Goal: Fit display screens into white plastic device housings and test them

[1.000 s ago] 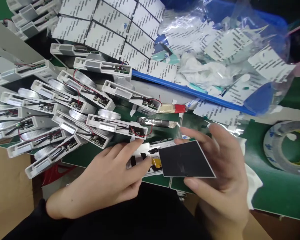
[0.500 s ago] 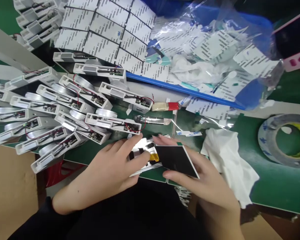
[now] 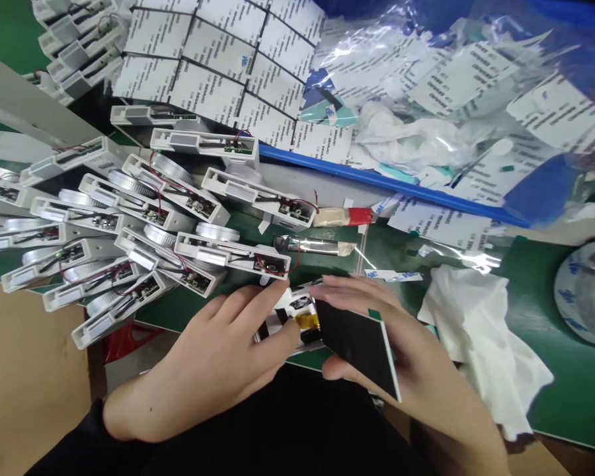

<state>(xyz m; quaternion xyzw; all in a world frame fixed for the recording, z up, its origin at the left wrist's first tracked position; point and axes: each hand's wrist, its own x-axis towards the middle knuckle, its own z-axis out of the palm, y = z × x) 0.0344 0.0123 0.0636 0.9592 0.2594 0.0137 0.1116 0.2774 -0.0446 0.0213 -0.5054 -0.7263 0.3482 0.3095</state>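
Note:
A white device housing [image 3: 277, 318] with black strips and a piece of amber tape [image 3: 307, 321] lies at the front edge of the bench. My left hand [image 3: 233, 344] grips it from the left, fingers over its far side and the thumb on its face. A flat display panel [image 3: 359, 347], black with a thin white edge and a small green tab, is tilted up at the housing's right end. My right hand [image 3: 401, 344] holds this panel between thumb and fingers. The panel's underside is hidden from me.
Several similar white housings [image 3: 233, 253] with red wires crowd the left. A blue tray [image 3: 377, 182] at the back holds adhesive liners and plastic. A red-and-cream tool [image 3: 342, 217], a white cloth [image 3: 480, 337] and a tape roll [image 3: 582, 291] lie nearby.
The display panel has tilted more steeply, its right edge swinging lower, as my right hand turned with it. My left hand stays on the housing. The view has shifted slightly.

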